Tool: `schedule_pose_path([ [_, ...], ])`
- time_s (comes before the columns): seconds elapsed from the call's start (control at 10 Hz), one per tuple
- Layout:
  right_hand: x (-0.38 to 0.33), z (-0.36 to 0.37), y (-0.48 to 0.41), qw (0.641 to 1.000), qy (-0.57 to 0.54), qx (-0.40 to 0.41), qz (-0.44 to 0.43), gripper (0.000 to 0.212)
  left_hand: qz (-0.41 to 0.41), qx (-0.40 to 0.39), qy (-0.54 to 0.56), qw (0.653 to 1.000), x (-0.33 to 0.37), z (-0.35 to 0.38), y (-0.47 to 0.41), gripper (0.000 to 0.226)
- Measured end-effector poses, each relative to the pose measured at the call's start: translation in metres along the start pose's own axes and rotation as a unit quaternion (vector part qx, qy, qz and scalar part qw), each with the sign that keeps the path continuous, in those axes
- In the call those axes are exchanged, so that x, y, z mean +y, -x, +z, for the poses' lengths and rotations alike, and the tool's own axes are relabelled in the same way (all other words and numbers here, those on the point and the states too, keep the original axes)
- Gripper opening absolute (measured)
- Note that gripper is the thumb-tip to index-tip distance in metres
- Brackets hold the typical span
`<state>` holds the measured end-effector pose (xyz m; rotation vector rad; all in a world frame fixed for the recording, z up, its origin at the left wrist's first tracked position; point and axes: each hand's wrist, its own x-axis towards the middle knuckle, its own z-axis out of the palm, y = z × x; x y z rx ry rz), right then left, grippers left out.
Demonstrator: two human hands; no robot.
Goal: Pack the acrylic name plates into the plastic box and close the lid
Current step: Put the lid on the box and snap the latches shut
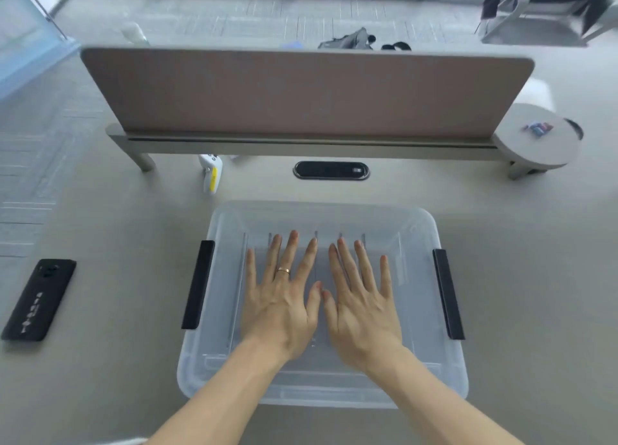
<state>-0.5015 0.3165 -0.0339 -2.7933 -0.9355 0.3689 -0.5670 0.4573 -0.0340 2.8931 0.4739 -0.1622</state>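
Plastic box [431,310] lid directly beneath spread fingers [287,254] of both hands.

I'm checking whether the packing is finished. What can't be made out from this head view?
- Name plates: not discernible through the frosted lid, and the left hand and right hand lie flat over its middle.
- Black side latches: too blurred to tell whether they are clipped.
- Print on the black phone: too small to read.
- Small items on the round shelf: too small to identify.
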Motion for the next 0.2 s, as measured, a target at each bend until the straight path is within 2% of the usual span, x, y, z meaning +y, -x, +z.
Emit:
schedule_pose_path([
  [0.2, -0.001, -0.040, -0.004, 0.998, -0.030, -0.052, -0.012, 0.070, -0.014, -0.037, 0.018, 0.999, 0.008, -0.049, -0.005, 0.066],
])
